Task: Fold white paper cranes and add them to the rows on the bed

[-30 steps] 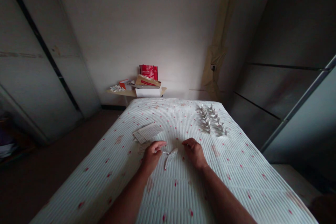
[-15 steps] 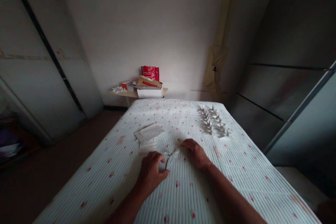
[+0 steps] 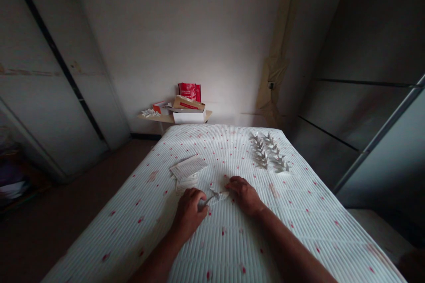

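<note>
A: Where is the folded paper [image 3: 218, 196]?

B: On the bed [image 3: 229, 247], between the two hands, its thin points sticking out to the sides

A: What is the left hand [image 3: 190, 210] doing?

B: Its thumb and forefinger are curled round one point of that paper, so the grip is narrow and holds the tip between them

A: And the right hand [image 3: 245, 195]?

B: Palm down, fingers bent, just beside the paper's other end. I can't tell whether the fingertips touch it, nor how wide that grip is, because the back of the hand hides it

A: Anything else lying near?

B: Some printed sheets [image 3: 189, 168], just beyond the left hand, one overlapping another at a slant

A: What are those pale shapes over on the right?

B: Paper birds [image 3: 263, 158], standing in two rows near the right edge of the bed, well apart from the hands

A: And past the far end of the bed?

B: A small shelf [image 3: 168, 118] by the wall, with a white box [image 3: 189, 117], a red bag [image 3: 187, 91] behind it and an orange box [image 3: 160, 107] to the left
</note>
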Motion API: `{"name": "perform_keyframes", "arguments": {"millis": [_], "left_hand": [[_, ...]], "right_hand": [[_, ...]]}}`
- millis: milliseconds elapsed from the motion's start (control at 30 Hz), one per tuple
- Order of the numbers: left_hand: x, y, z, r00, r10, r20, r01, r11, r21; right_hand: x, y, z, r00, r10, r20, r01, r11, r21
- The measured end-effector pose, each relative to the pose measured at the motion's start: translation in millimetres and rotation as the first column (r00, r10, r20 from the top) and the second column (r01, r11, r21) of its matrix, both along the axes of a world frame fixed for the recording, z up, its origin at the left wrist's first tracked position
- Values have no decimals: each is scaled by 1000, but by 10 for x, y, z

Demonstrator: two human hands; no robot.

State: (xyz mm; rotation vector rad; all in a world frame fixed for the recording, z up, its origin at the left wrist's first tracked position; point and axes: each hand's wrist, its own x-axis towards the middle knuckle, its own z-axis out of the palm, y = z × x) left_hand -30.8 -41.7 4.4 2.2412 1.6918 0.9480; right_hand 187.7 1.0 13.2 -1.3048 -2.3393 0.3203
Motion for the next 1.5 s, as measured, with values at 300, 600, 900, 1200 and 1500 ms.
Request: {"name": "perform_keyframes", "arguments": {"millis": [300,600,900,1200,1500], "left_hand": [[-13,27,-25,1000,-13,21,13,1000,1],[-39,42,-79,997,25,70,-25,1000,-6],[-93,-9,-46,976,42,212,-40,999,-15],[-487,-80,-63,828,259,497,-247,965,-91],[-451,-70,-6,774,322,545,-280,946,-161]], "right_hand": [[8,-47,-26,1000,-9,-6,9,1000,8],[22,-120,-26,1000,-3,-29,4,999,52],[87,-149,-115,982,-25,-186,38,997,64],[197,-306,-120,937,-202,-284,208,978,-9],[72,-352,-102,898,-230,-376,249,969,0]]}}
